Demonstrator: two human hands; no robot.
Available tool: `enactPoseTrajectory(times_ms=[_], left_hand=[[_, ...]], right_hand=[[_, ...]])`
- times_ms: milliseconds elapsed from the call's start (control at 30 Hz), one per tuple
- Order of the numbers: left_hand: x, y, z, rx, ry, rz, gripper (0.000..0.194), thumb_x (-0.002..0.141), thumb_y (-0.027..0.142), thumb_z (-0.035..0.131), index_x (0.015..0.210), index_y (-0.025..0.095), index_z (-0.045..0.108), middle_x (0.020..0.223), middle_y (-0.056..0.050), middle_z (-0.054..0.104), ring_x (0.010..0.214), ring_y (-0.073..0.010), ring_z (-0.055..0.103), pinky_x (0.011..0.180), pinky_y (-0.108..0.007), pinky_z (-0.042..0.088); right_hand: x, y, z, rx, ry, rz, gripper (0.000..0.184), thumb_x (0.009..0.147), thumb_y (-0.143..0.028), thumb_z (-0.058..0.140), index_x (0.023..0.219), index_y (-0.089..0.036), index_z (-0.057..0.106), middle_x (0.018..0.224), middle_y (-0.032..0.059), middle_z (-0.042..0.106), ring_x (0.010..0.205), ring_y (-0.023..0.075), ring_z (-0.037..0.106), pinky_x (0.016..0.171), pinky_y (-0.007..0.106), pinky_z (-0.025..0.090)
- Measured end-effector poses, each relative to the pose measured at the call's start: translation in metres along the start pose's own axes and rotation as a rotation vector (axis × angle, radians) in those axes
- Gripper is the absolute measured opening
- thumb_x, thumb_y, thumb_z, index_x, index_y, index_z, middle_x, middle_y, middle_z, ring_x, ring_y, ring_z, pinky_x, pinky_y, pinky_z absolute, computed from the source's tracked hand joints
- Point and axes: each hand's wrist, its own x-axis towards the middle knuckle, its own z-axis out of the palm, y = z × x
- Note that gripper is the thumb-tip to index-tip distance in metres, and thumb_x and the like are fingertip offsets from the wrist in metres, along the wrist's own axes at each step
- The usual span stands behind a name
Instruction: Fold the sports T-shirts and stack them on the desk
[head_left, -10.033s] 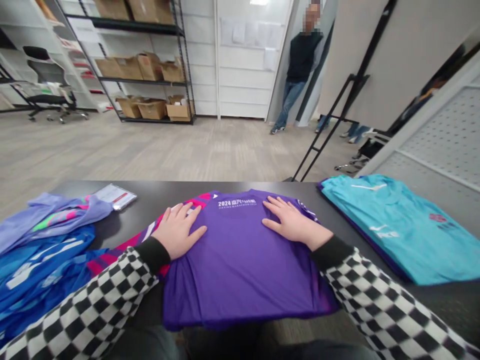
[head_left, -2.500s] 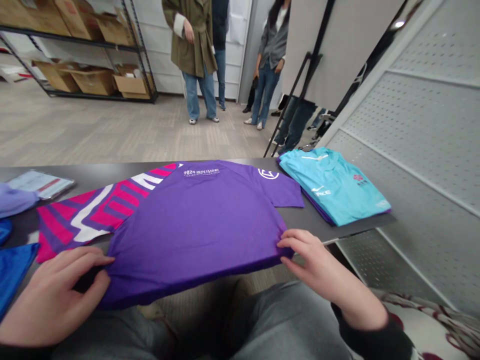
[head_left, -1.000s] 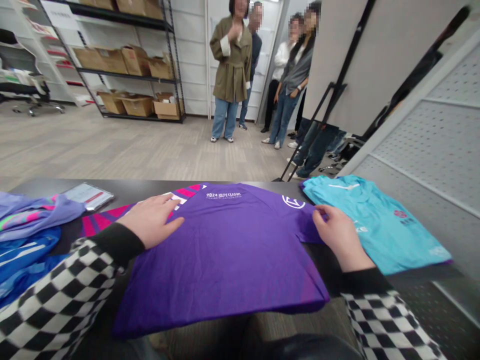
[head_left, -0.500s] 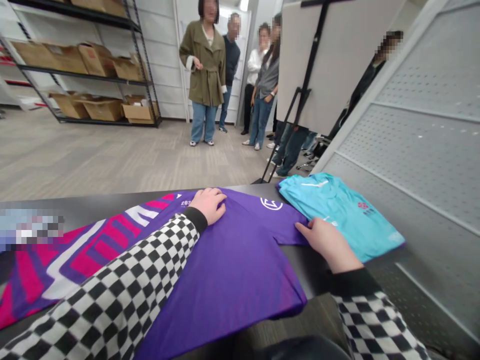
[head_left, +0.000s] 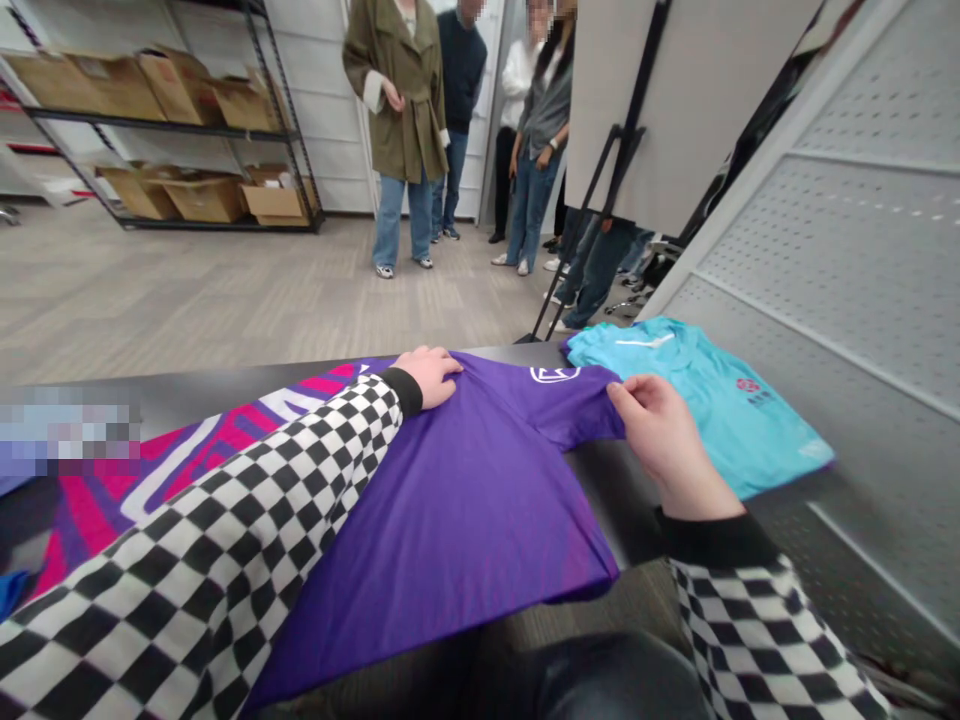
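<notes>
A purple T-shirt (head_left: 450,510) with a pink and white pattern on its left part lies spread over the dark table, its front edge hanging over the near side. At its far edge, my left hand (head_left: 427,375) rests near the shoulder with fingers bent onto the cloth, and creases run out from the fingertips. Its thumb is hidden. My right hand (head_left: 660,435) pinches the end of the sleeve between thumb and forefinger, the sleeve drawn slightly up below a white round logo. Just beyond that hand lies a folded turquoise T-shirt (head_left: 712,400).
The black table (head_left: 225,390) ends at a perforated grey panel (head_left: 847,290) on the right. A blurred light-blue item (head_left: 45,430) lies at its left. Behind stand an easel board (head_left: 690,120), several people (head_left: 405,110) and a shelf (head_left: 172,120) with cardboard boxes.
My right hand has raised the sleeve end slightly, and the cloth between my hands now shows more creases. My left hand stays at the shoulder. The view has tilted down a little.
</notes>
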Motion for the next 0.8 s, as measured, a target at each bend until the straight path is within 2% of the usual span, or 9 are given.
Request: enactPoseTrajectory(times_ms=[133,200,267,333,400,500,600,700,800], left_hand=[[0.003,-0.012,0.011,-0.113,0.076,-0.033,0.055,0.099,0.036,0.055,0.149,0.034,0.075,0.156,-0.007,0.064,0.143,-0.0347,0.057,0.126,-0.056,0.043],[0.007,-0.017,0.013,-0.212,0.096,-0.062,0.052,0.096,0.032,0.058,0.142,0.032,0.081,0.15,-0.008,0.067,0.141,-0.0325,0.06,0.129,-0.052,0.042],[0.012,-0.023,0.01,-0.315,0.094,-0.071,0.048,0.093,0.027,0.058,0.132,0.026,0.086,0.14,-0.008,0.073,0.134,-0.0276,0.065,0.126,-0.041,0.046],[0.017,-0.029,0.002,-0.445,0.08,-0.109,0.046,0.092,0.023,0.056,0.126,0.021,0.088,0.128,-0.008,0.08,0.118,-0.0228,0.072,0.116,-0.034,0.053],[0.016,-0.035,-0.009,-0.574,0.067,-0.186,0.046,0.093,0.023,0.055,0.127,0.018,0.086,0.118,-0.008,0.084,0.099,-0.0199,0.075,0.101,-0.032,0.059],[-0.002,-0.036,-0.025,-0.608,0.145,-0.228,0.043,0.098,0.028,0.056,0.128,0.017,0.083,0.115,-0.008,0.086,0.09,-0.0194,0.073,0.093,-0.032,0.059],[-0.047,-0.021,-0.032,-0.373,0.25,-0.18,0.037,0.104,0.04,0.053,0.112,0.019,0.083,0.109,-0.008,0.084,0.096,-0.0232,0.073,0.093,-0.034,0.056],[-0.11,0.006,-0.031,-0.075,0.102,-0.176,0.049,0.106,0.06,0.048,0.089,0.023,0.076,0.088,-0.009,0.079,0.087,-0.0282,0.074,0.083,-0.038,0.055],[-0.17,0.028,-0.024,0.141,-0.056,-0.219,0.053,0.105,0.069,0.045,0.09,0.025,0.071,0.095,-0.012,0.079,0.09,-0.0343,0.077,0.079,-0.042,0.055]], right_hand=[[-0.026,-0.07,0.021,0.152,-0.072,-0.263,0.02,0.1,-0.035,0.07,0.117,-0.026,0.068,0.116,0.0093,0.079,0.103,0.0274,0.077,0.094,0.043,0.064],[-0.052,-0.114,0.036,0.139,-0.31,-0.428,0.027,0.106,-0.026,0.064,0.132,-0.029,0.071,0.126,0.0086,0.08,0.117,0.0277,0.077,0.107,0.046,0.062],[-0.078,-0.148,0.048,0.14,-0.665,-0.61,0.039,0.107,-0.022,0.064,0.144,-0.033,0.071,0.138,0.006,0.079,0.128,0.0269,0.075,0.116,0.046,0.058],[-0.099,-0.166,0.054,0.203,-1.009,-0.742,0.052,0.105,-0.028,0.074,0.156,-0.032,0.066,0.151,0.0057,0.074,0.137,0.0265,0.072,0.12,0.042,0.057],[-0.108,-0.163,0.053,0.265,-1.154,-0.744,0.059,0.105,-0.036,0.078,0.162,-0.032,0.062,0.156,0.0058,0.072,0.139,0.0252,0.071,0.12,0.038,0.057],[-0.098,-0.137,0.045,0.225,-0.933,-0.583,0.043,0.11,-0.036,0.07,0.152,-0.034,0.07,0.144,0.0032,0.079,0.129,0.0243,0.077,0.115,0.039,0.061],[-0.071,-0.109,0.045,0.077,-0.672,-0.501,0.031,0.11,-0.029,0.064,0.137,-0.032,0.08,0.131,0.0043,0.084,0.121,0.0285,0.081,0.111,0.046,0.064],[-0.039,-0.093,0.059,-0.058,-0.654,-0.567,0.034,0.107,-0.022,0.059,0.133,-0.027,0.081,0.131,0.0077,0.084,0.122,0.0301,0.08,0.113,0.048,0.062],[-0.005,-0.086,0.09,-0.128,-0.718,-0.69,0.043,0.105,-0.013,0.052,0.136,-0.021,0.08,0.138,0.01,0.081,0.13,0.0277,0.076,0.12,0.046,0.057]])
